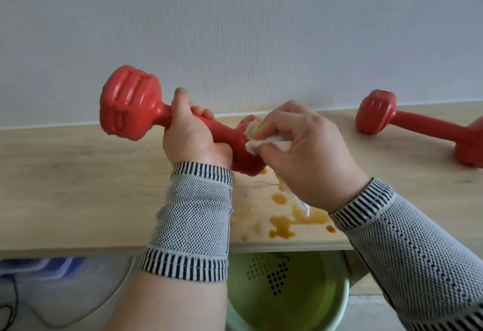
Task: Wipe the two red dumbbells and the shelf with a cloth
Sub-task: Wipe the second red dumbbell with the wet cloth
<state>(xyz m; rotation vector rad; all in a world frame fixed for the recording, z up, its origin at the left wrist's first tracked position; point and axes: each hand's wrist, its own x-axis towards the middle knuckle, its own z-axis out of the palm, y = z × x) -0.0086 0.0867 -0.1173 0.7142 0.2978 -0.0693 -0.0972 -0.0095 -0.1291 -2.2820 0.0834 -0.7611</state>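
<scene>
My left hand (192, 134) grips the handle of a red dumbbell (128, 103) and holds it above the light wooden shelf (78, 186), one head raised to the left. The dumbbell's other head is largely hidden behind my right hand (303, 152). That hand holds a white cloth (269, 143) bunched in its fingers and presses it against this near head. A strip of the cloth hangs down below the hand. The second red dumbbell (420, 126) lies on the shelf at the far right, partly cut off by the frame edge.
Brown liquid stains (285, 223) spread over the shelf near its front edge, under my right wrist. A white wall (235, 30) rises behind the shelf. Below the shelf stands a green perforated bowl (287, 291), and a dark cable (10, 304) lies at the lower left.
</scene>
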